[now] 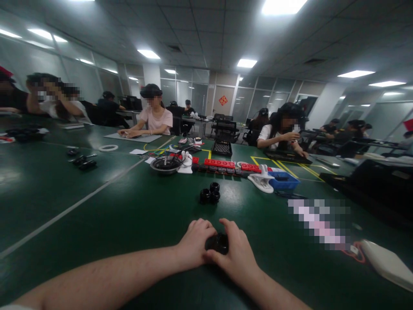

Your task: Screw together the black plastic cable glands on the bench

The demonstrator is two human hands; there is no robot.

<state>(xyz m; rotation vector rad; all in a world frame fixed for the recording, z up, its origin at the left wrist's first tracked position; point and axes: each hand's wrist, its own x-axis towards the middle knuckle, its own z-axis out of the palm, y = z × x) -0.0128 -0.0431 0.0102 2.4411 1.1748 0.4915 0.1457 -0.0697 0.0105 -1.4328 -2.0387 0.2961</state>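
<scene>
Low over the green table [145, 224], my left hand [195, 243] and my right hand [239, 249] curl around a glossy black ring-shaped piece [222, 243]. My left fingers close on its left side, while my right thumb and fingers wrap its right and near sides. The hands cover part of the piece, so its exact kind cannot be made out. Just beyond my fingers stands a small cluster of several similar black round pieces [210, 193], touching one another.
Farther back lie a round metal dish [166, 165] with cables, a row of red blocks [219, 163], a white clamp [261, 180] and a blue bin [284, 181]. A white box [387, 262] lies at right. Two people sit across the table.
</scene>
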